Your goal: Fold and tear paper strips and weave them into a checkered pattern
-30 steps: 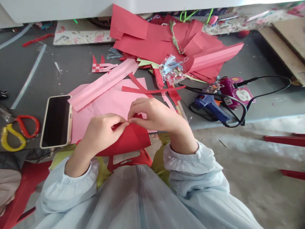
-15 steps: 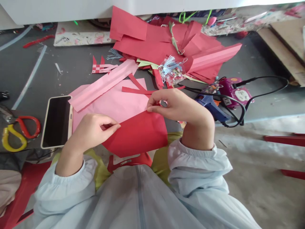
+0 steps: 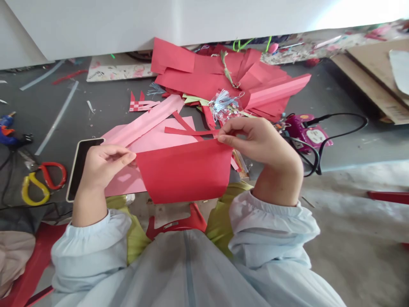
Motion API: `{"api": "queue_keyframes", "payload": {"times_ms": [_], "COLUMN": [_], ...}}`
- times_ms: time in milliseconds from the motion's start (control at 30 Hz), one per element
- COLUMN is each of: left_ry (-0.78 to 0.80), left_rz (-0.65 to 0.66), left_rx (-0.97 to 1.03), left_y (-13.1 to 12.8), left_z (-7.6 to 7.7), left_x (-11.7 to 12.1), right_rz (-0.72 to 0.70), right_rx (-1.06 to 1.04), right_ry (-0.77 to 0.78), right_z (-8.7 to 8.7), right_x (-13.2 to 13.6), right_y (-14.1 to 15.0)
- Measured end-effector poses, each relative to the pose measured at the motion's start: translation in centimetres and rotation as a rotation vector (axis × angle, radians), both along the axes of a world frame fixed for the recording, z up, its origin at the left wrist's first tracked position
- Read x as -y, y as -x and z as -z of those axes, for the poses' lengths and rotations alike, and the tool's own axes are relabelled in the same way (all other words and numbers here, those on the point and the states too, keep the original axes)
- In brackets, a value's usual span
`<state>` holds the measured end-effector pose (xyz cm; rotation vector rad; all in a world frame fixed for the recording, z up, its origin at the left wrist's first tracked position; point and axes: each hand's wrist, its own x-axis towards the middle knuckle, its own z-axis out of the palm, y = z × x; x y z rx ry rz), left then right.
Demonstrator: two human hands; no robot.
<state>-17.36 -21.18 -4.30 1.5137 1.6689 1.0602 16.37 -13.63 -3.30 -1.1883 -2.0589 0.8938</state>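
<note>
A sheet of red paper (image 3: 187, 172) hangs stretched between my hands, just off the table's front edge and above my lap. My left hand (image 3: 107, 164) pinches its upper left corner between thumb and fingers. At the upper right corner my right hand (image 3: 255, 138) pinches the same sheet. Behind it on the table lie pink paper (image 3: 162, 134), a folded pink piece (image 3: 153, 117) and a narrow red paper strip (image 3: 182, 131). The phone (image 3: 79, 168) is partly covered by my left hand.
Scissors (image 3: 44, 183) with red and yellow handles lie left of the phone. A pile of red paper (image 3: 191, 81) fills the back middle. At right are a purple power socket (image 3: 309, 132) with a black cable and cardboard (image 3: 367, 72). A small woven paper piece (image 3: 140, 104) lies behind.
My hands have moved apart from the middle, pulling the red paper's upper edge out straight between them. The view has tilted upward, showing more of the white surface at the back.
</note>
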Motion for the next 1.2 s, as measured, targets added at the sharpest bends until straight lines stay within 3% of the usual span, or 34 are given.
{"api": "queue_keyframes", "payload": {"times_ms": [167,367,600,667,767,833,900,1033,1200], "left_ry": [-0.143,-0.044,-0.133,-0.132,-0.128,-0.104,-0.071,0.008,0.094], "left_rz": [-0.241,-0.102,-0.158,-0.178,-0.181,-0.111,0.003,0.182,0.319], "left_rx": [0.172,0.216,0.063,0.037,0.018,0.007,-0.013,-0.055,-0.08], "left_y": [-0.7,-1.4,-1.4,-1.4,-1.4,-1.6,-1.9,-3.2,-5.0], "left_z": [0.5,0.3,0.4,0.3,-0.2,-0.7,-1.4,-2.6,-3.3], "left_x": [-1.3,-2.1,-1.8,-1.7,-1.5,-1.4,-1.3,-1.6,-2.5], "right_rz": [0.084,0.147,0.122,0.034,-0.304,-0.55,-0.693,-0.784,-0.608], "right_rx": [-0.062,-0.182,-0.218,-0.189,-0.076,-0.043,-0.096,-0.251,-0.382], "right_ry": [-0.013,-0.005,-0.013,0.035,0.2,0.28,0.315,0.439,0.412], "right_z": [-0.2,-0.2,0.1,-0.1,-0.7,-0.9,-0.7,0.2,1.0], "right_x": [-0.1,-0.2,-0.3,-0.3,-0.5,-0.6,-0.8,-0.8,-0.7], "right_y": [-0.1,0.6,1.3,1.1,0.9,1.1,1.7,3.9,5.8]}}
